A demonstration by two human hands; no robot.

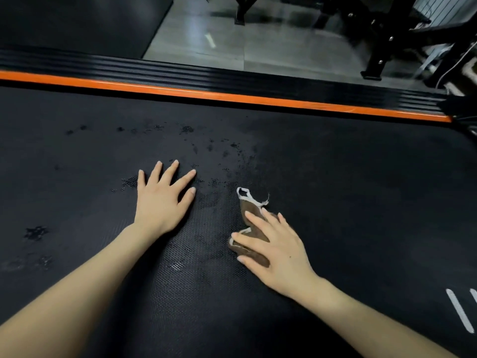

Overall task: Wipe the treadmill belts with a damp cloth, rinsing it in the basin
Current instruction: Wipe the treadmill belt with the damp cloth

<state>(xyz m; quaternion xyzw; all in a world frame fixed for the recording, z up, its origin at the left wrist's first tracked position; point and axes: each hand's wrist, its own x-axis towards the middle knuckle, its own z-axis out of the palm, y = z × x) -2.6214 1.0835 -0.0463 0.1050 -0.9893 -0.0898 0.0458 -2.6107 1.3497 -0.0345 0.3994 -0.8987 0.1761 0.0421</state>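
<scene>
head view: much of the cloth [251, 212] is hidden under the right hand [278, 249]. only a brown crumpled wedge with a frayed white hem pokes out past the fingertips, right of centre. that hand lies flat on it, fingers straight and spread, pressing it onto the treadmill belt [361, 202]. the left hand [161, 200] rests palm down on the bare belt just left of centre, fingers splayed, holding nothing. the two hands are near each other but apart.

the belt is matte black with a fine dotted grain, and dark wet spots [185, 130] are scattered above and around the left hand. across the upper frame run an orange stripe [232, 95] and a ribbed black side rail [206, 73]. beyond them is glossy grey floor [206, 34]. black gym equipment [374, 47] at the upper right is blurred and cut off. white slanted marks [460, 313] at the lower right are clipped by the edge.
</scene>
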